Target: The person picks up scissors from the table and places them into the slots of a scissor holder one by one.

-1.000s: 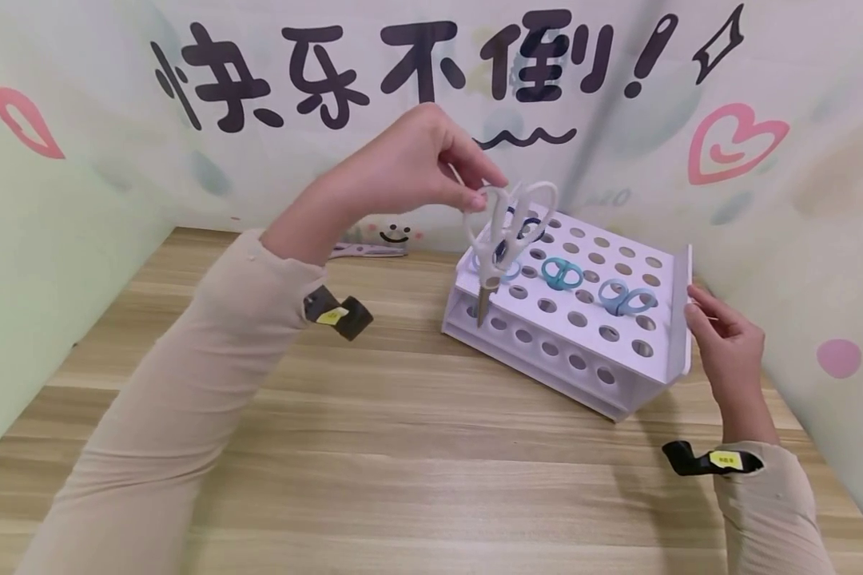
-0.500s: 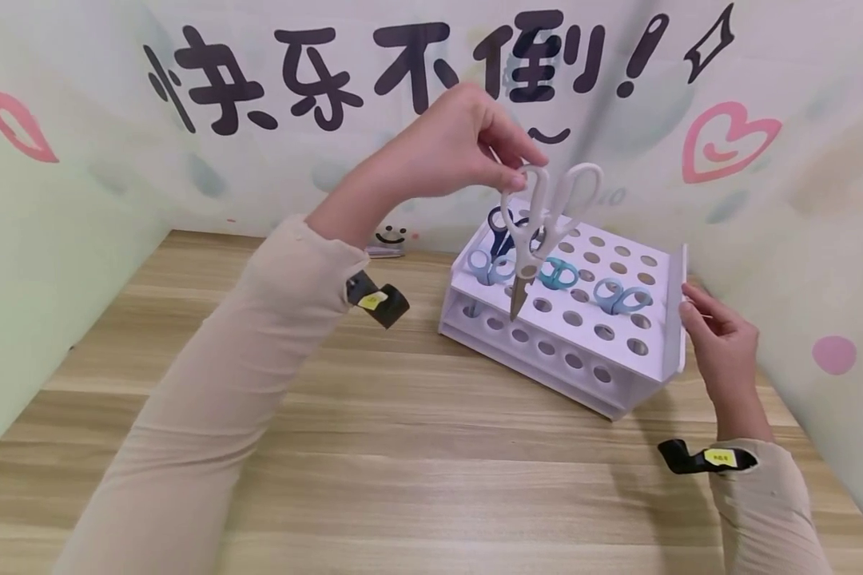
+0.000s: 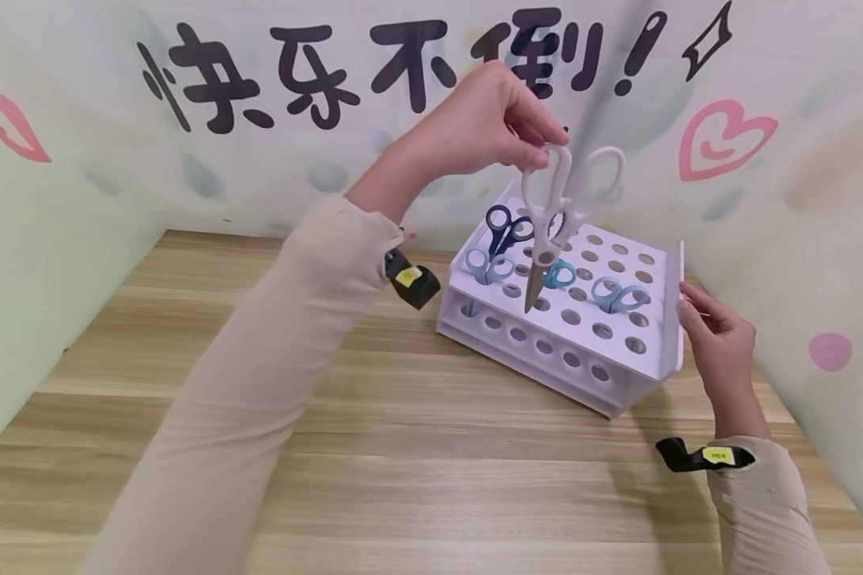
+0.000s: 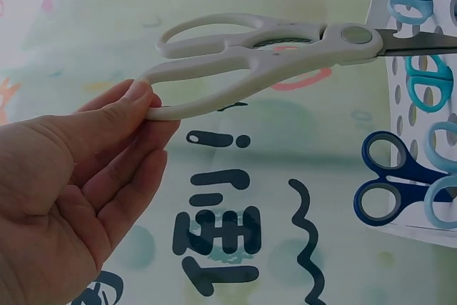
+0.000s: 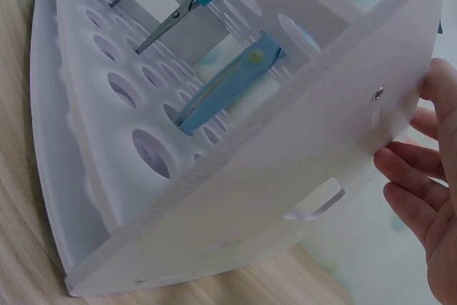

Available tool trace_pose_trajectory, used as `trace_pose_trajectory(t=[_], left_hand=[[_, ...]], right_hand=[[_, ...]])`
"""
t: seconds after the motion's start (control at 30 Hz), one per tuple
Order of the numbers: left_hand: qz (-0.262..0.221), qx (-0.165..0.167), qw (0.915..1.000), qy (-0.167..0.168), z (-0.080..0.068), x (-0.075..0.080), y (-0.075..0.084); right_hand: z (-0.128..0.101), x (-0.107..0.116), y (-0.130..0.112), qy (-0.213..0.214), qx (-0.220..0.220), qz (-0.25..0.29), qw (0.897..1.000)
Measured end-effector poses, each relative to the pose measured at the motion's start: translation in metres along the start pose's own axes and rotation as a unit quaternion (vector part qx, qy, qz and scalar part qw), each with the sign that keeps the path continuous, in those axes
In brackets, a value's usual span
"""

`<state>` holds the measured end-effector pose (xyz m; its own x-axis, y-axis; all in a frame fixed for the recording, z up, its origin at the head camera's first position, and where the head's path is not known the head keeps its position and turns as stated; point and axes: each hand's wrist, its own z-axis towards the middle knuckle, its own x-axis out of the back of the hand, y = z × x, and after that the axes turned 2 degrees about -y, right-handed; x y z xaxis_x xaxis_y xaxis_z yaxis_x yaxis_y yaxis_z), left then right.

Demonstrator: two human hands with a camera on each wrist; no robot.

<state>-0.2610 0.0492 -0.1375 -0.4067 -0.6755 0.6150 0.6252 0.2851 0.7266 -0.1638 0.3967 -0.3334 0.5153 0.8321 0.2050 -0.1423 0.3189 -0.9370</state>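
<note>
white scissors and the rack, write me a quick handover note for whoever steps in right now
Left hand: pinches one handle loop of the white scissors, which hang tip down over the rack's front holes, not yet in a hole.
Right hand: straight fingers rest on the white rack at its right end panel.
Done: four small scissors stand in rack holes, one dark blue, two light blue, one teal.
Left: seating the white pair, probably in a free hole.

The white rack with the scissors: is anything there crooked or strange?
Yes. The rack sits at a slant to the table edge. The white scissors dangle from the left hand by one handle loop, tip above a hole.
</note>
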Motion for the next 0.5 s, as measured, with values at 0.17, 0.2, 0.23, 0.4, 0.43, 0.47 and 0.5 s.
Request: trace_pose_trajectory(t=[0.17, 0.2, 0.23, 0.4, 0.43, 0.47, 0.5], left_hand=[[-0.027, 0.021, 0.9994, 0.008, 0.011, -0.003, -0.006], [-0.03, 0.027, 0.9991, 0.01, 0.013, -0.004, -0.008], [-0.032, 0.034, 0.9988, 0.012, 0.015, -0.005, -0.009], [-0.057, 0.05, 0.9968, 0.025, 0.021, -0.011, -0.016], [-0.057, 0.051, 0.9968, 0.025, 0.021, -0.012, -0.017], [-0.056, 0.049, 0.9969, 0.025, 0.022, -0.014, -0.017], [-0.053, 0.048, 0.9971, 0.024, 0.023, -0.015, -0.018]], right_hand=[[-0.001, 0.001, 0.0, -0.002, -0.003, 0.002, 1.0], [-0.001, 0.0, 0.0, -0.002, -0.003, 0.003, 1.0], [-0.001, 0.0, -0.001, -0.001, -0.002, 0.003, 1.0], [-0.001, -0.001, 0.0, 0.005, 0.005, 0.009, 1.0], [-0.001, -0.001, 0.0, 0.005, 0.007, 0.012, 1.0], [-0.001, -0.001, 0.001, 0.005, 0.009, 0.014, 1.0], [-0.001, 0.0, 0.001, 0.005, 0.011, 0.016, 1.0]])
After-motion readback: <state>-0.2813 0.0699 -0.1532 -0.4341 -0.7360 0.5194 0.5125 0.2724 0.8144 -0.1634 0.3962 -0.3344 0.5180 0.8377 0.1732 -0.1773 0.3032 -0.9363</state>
